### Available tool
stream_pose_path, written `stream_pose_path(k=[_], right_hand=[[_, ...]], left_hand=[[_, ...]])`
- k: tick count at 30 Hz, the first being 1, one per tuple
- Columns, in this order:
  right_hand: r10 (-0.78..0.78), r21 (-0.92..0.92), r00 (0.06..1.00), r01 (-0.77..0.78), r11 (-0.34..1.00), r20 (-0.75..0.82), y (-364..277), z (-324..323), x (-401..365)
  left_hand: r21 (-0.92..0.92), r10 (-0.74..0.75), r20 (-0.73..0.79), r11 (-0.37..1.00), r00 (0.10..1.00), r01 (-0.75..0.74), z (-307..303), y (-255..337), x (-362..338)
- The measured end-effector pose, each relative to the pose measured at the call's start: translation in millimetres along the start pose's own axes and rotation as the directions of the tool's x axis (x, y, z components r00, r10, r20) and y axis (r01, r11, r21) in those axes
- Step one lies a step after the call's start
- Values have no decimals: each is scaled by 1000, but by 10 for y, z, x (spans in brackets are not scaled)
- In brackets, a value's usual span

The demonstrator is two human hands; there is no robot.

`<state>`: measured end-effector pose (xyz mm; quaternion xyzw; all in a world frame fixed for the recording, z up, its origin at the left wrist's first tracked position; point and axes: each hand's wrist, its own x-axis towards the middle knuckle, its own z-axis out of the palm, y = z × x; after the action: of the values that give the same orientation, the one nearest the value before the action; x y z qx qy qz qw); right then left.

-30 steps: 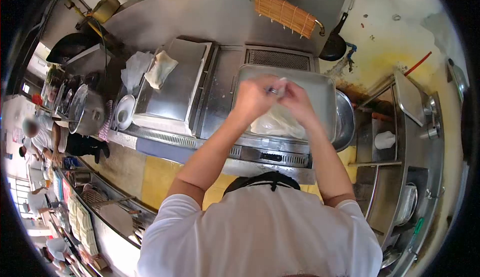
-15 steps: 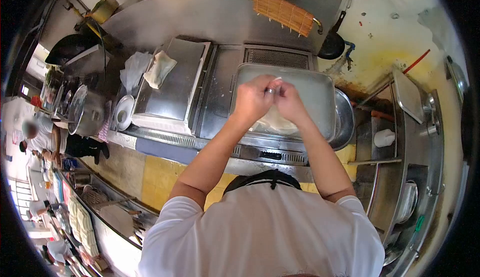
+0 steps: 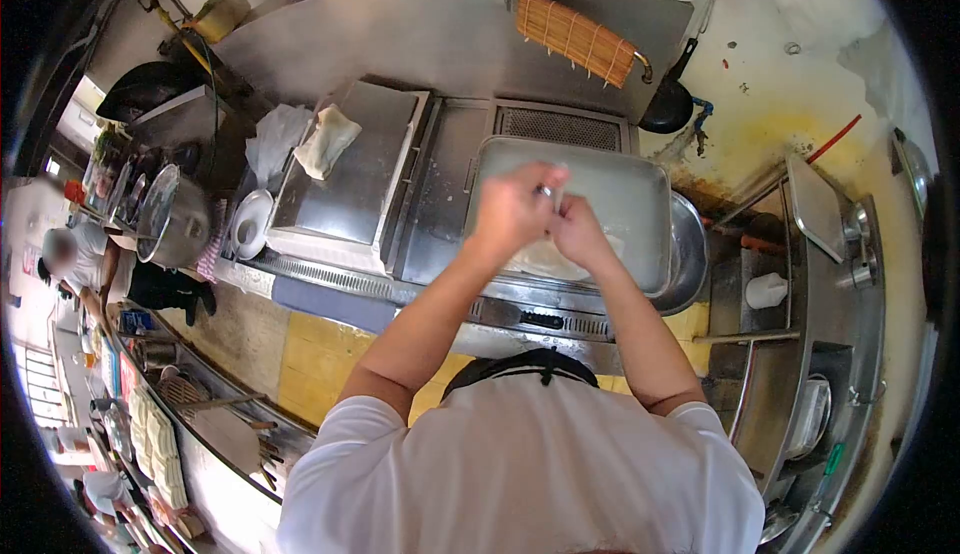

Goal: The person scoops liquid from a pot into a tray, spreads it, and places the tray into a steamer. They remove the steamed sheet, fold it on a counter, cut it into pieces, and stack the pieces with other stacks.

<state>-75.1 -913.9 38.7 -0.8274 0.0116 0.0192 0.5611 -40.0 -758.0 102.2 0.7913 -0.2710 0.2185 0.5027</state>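
Above a large metal tray (image 3: 655,204), both of my hands are brought together. My left hand (image 3: 515,212) is closed, blurred by motion, with a small shiny metallic spot at its fingers. Against it, my right hand (image 3: 582,232) is closed too, thumb and fingers pinched together. I cannot tell what sits between the fingers. Below them in the tray lies a pale, flat, soft-looking piece (image 3: 550,260), partly covered by my hands and forearms.
A crumpled white cloth (image 3: 326,142) lies on the steel box lid (image 3: 360,194) at left. An oval metal basin (image 3: 690,254) sits under the tray's right side. A rolled bamboo mat (image 3: 575,39) hangs behind. Beyond a large pot (image 3: 172,226), a person (image 3: 85,259) stands at far left.
My left hand has risen slightly over the right one and turned, its fingers now blurred. My right hand has dropped a little. The whole view has shifted slightly.
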Motion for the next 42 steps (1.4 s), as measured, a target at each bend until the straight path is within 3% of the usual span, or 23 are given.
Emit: stream_pose_path(k=[1, 2, 4, 7, 9, 11, 13, 14, 16, 17, 19, 22, 26, 28, 33, 36, 37, 40, 42], right_hand=[[-18, -98, 1000, 17, 995, -9, 321, 20, 14], [-37, -200, 999, 34, 979, -12, 841, -13, 30], [1, -502, 994, -56, 863, -111, 1572, -362, -108], [141, -452, 988, -152, 879, -57, 1155, -612, -337], [-160, -14, 975, 159, 987, -156, 770, -374, -191], [-198, 122, 961, 224, 967, -193, 312, -274, -110], [-19, -34, 994, 15, 999, -109, -106, -318, -136], [-53, -26, 987, 50, 998, -155, -59, -299, -130], [-123, -19, 962, 122, 992, -243, 39, -277, -153], [-99, -96, 970, 79, 992, -224, 84, -319, -198], [-41, -247, 980, -9, 969, -194, -19, -416, -326], [-123, -18, 915, 126, 992, -385, -46, -665, -320], [-175, 49, 829, 236, 970, -531, -209, -1079, -321], [-205, 81, 769, 316, 945, -606, -365, -1185, -354], [-266, -5, 717, 344, 939, -644, -910, -1246, -545], [-318, -35, 665, 402, 915, -676, -1046, -1275, -664], [-327, -31, 647, 424, 905, -689, -1087, -1312, -706], [-381, -33, 605, 505, 862, -700, -1194, -1542, -901], [-419, -140, 515, 495, 858, -747, -1238, -1618, -998]], left_hand=[[16, -16, -29, 1000, 999, 17, -126, 20, 102], [-67, -120, -98, 991, 988, 114, -319, -17, 218], [6, -348, -118, 936, 930, 351, -715, 40, 392], [-88, -258, -130, 965, 957, 248, -379, -371, 81], [45, -305, 79, 952, 949, 303, -49, -340, -109], [-33, -396, 287, 906, 872, 422, 203, -225, -130], [-152, -426, 361, 851, 830, 503, 346, -187, -109], [-207, -433, 401, 816, 807, 540, 370, -197, -99], [-137, -276, 443, 919, 853, 369, 378, -216, -160], [-104, -202, 465, 955, 862, 280, 381, -222, -225], [-105, -174, 486, 961, 856, 255, 314, -140, -308], [-105, -183, 572, 950, 800, 293, 331, -180, -624], [-45, -188, 640, 959, 745, 281, 239, -189, -1026], [-8, -194, 600, 969, 776, 248, 210, -286, -1184], [110, -201, 495, 980, 845, 169, 108, -530, -1258], [190, -231, 471, 969, 851, 158, -10, -608, -1063], [275, -313, 476, 941, 822, 199, -97, -556, -966], [256, -85, 349, 967, 933, -8, -299, -808, -898], [195, -110, 184, 978, 977, 74, -554, -784, -689]])
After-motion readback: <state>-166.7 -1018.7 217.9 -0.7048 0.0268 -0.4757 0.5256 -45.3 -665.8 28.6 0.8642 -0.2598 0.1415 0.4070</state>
